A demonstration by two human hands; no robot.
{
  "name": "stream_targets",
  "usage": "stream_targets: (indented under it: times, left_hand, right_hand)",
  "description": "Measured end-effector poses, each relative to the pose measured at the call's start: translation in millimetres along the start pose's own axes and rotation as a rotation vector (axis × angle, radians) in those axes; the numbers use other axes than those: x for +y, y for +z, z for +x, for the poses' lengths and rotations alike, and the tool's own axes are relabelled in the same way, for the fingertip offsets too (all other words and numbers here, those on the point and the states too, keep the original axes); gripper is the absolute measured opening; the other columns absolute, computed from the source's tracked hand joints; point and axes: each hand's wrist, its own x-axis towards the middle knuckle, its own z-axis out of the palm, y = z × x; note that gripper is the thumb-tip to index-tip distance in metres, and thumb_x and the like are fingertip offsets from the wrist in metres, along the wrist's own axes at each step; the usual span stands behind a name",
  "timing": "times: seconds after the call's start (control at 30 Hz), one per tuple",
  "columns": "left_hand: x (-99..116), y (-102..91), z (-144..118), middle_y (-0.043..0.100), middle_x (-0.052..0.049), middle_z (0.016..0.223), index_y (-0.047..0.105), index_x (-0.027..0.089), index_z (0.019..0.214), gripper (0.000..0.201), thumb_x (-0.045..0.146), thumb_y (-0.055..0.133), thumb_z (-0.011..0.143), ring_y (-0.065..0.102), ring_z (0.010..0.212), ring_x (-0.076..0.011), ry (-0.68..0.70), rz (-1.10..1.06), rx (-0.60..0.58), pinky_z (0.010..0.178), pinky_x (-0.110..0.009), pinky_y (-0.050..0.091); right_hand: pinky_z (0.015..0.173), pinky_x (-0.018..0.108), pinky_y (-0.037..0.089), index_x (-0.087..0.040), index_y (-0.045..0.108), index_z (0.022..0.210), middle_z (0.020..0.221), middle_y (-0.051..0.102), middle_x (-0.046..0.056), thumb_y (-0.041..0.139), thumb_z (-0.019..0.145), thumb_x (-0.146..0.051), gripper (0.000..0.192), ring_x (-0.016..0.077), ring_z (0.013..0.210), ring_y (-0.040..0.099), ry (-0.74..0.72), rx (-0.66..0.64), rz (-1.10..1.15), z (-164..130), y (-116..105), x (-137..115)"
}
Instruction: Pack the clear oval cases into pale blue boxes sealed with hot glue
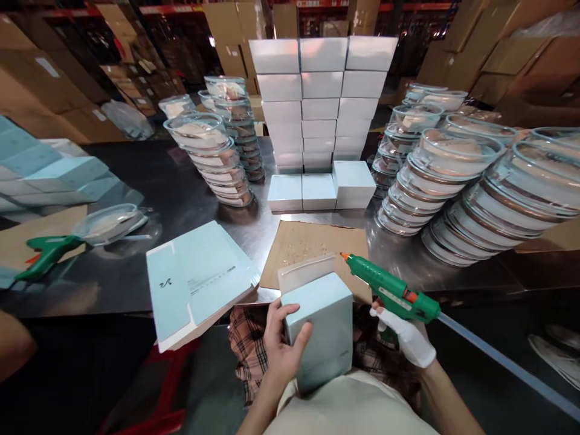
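Box and glue gun held over a shiny metal table (181, 199).

Left hand (280, 344) wrapped around a pale blue box (324, 329), close to the body, flap up. Right hand (408, 335), in a white glove, gripping a green glue gun (392, 294), tip near the flap. Brown cardboard sheet (312, 244) just behind. White boxes (319, 103) stacked high, glass bowls (457, 181) piled both sides, big brown cartons (45, 78) all around.

A pale blue box (322, 326) stands upright near the table's near edge, top flap open, tilted slightly. Just right, a green glue gun (392, 294) points its orange nozzle left toward the flap.
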Motion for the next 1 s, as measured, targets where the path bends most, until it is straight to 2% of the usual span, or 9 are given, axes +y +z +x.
stream_targets:
  times: [0.13, 0.3, 0.4, 0.5, 0.57, 0.7, 0.8, 0.9, 1.0]
  left_hand:
    - [-3.5, -0.7, 7.0, 0.067, -0.007, 0.116, 0.069, 0.024, 0.105, 0.037, 0.056, 0.073, 0.087, 0.062, 0.122, -0.0281, -0.066, -0.017, 0.045, 0.104, -0.04, 0.05]
    - [-3.7, -0.1, 9.9, 0.068, -0.007, 0.112, 0.069, 0.024, 0.104, 0.036, 0.055, 0.075, 0.086, 0.06, 0.124, -0.0291, -0.056, -0.069, 0.057, 0.106, -0.04, 0.047]
    - [-3.6, -0.1, 10.8, 0.068, -0.008, 0.114, 0.07, 0.024, 0.104, 0.036, 0.055, 0.075, 0.086, 0.062, 0.122, -0.0292, -0.077, -0.106, 0.054, 0.103, -0.039, 0.049]
    - [-2.1, 1.1, 12.5, 0.07, -0.007, 0.111, 0.071, 0.024, 0.102, 0.035, 0.054, 0.077, 0.084, 0.061, 0.122, -0.0299, -0.094, -0.141, 0.021, 0.104, -0.04, 0.049]
    - [0.8, 2.9, 13.0, 0.07, -0.008, 0.112, 0.072, 0.024, 0.101, 0.035, 0.053, 0.08, 0.082, 0.062, 0.122, -0.0309, -0.092, -0.191, -0.028, 0.102, -0.041, 0.05]
    - [7.0, 8.5, 11.6, 0.063, -0.013, 0.135, 0.068, 0.024, 0.099, 0.036, 0.05, 0.083, 0.081, 0.061, 0.129, -0.0335, -0.1, -0.344, -0.104, 0.102, -0.044, 0.05]
    - [5.4, 12.7, 11.5, 0.062, -0.01, 0.136, 0.056, 0.031, 0.117, 0.046, 0.047, 0.083, 0.083, 0.063, 0.129, -0.0305, -0.169, -0.502, -0.054, 0.101, -0.043, 0.052]
    - [-1.1, 13.5, 14.3, 0.063, -0.005, 0.125, 0.037, 0.039, 0.135, 0.069, 0.043, 0.083, 0.084, 0.067, 0.124, -0.0275, -0.191, -0.626, -0.021, 0.102, -0.043, 0.053]
    - [-6.6, 9.9, 18.4, 0.061, -0.004, 0.121, 0.045, 0.037, 0.133, 0.058, 0.044, 0.08, 0.086, 0.067, 0.121, -0.0259, -0.116, -0.591, -0.072, 0.102, -0.043, 0.053]
  right_hand:
    - [0.041, 0.027, 0.041, -0.016, 0.076, 0.102, 0.064, 0.07, 0.005, 0.066, 0.083, -0.056, 0.046, 0.0152, 0.046, 0.054, 0.216, -0.006, 0.126, 42.4, 23.2, -17.7]
    - [0.053, 0.031, 0.052, -0.014, 0.069, 0.079, 0.062, 0.07, 0.01, 0.058, 0.091, -0.05, 0.04, 0.0198, 0.052, 0.064, 0.313, -0.039, -0.015, 91.3, 24.9, -25.5]
    - [0.063, 0.033, 0.055, -0.017, 0.066, 0.068, 0.069, 0.074, 0.013, 0.07, 0.087, -0.048, 0.036, 0.0262, 0.07, 0.072, 0.298, 0.012, -0.165, 89.5, 5.4, -38.2]
    - [0.083, 0.035, 0.057, -0.021, 0.078, 0.093, 0.1, 0.081, 0.011, 0.08, 0.08, -0.047, 0.029, 0.0297, 0.101, 0.073, 0.097, 0.043, -0.22, 75.2, 4.9, -60.5]
    - [0.092, 0.038, 0.057, -0.021, 0.078, 0.112, 0.115, 0.079, 0.01, 0.083, 0.076, -0.05, 0.047, 0.03, 0.109, 0.072, -0.007, -0.12, -0.119, 68.4, 19.7, -73.2]
    - [0.09, 0.041, 0.059, -0.015, 0.077, 0.114, 0.103, 0.079, 0.009, 0.089, 0.068, -0.053, 0.061, 0.0288, 0.099, 0.073, 0.036, -0.439, 0.15, 69.9, 46.2, -77.9]
    - [0.094, 0.043, 0.058, -0.017, 0.077, 0.111, 0.109, 0.077, 0.01, 0.084, 0.074, -0.064, 0.06, 0.0287, 0.105, 0.072, -0.081, -0.498, 0.139, 71.6, 38.4, -70.5]
    - [0.11, 0.048, 0.049, -0.02, 0.073, 0.124, 0.141, 0.065, 0.015, 0.077, 0.073, -0.079, 0.079, 0.0332, 0.131, 0.061, -0.333, -0.797, 0.038, 66.4, 20.3, -68.2]
    - [0.117, 0.049, 0.042, -0.024, 0.064, 0.14, 0.148, 0.057, 0.016, 0.079, 0.082, -0.066, 0.073, 0.0302, 0.138, 0.054, -0.514, -0.862, -0.123, 57.6, 14.8, -72.1]
